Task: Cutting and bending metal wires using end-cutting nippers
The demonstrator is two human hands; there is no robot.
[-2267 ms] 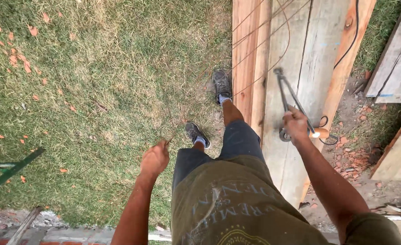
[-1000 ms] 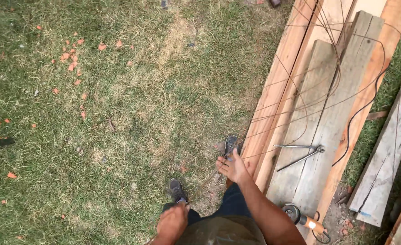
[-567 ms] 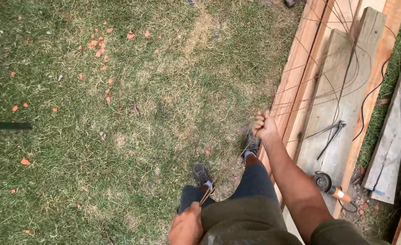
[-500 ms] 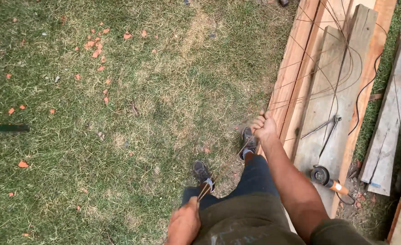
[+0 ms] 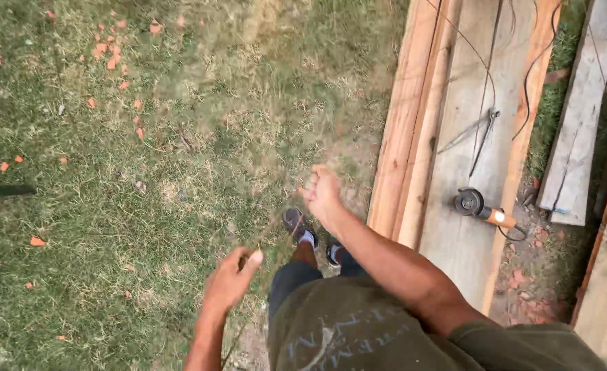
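I see my right hand (image 5: 324,196) fisted around a thin wire (image 5: 276,223) above the grass (image 5: 145,172). My left hand (image 5: 229,278) pinches that wire too, fingers half curled.

Under the left hand (image 5: 229,280) the grass (image 5: 145,172) is patchy green and straw-yellow, dotted with orange chips (image 5: 114,55). Right of the right hand (image 5: 324,196) lie pale tan planks (image 5: 413,137), grey-worn in the middle, bearing a grinder (image 5: 478,206) with black head and orange handle.
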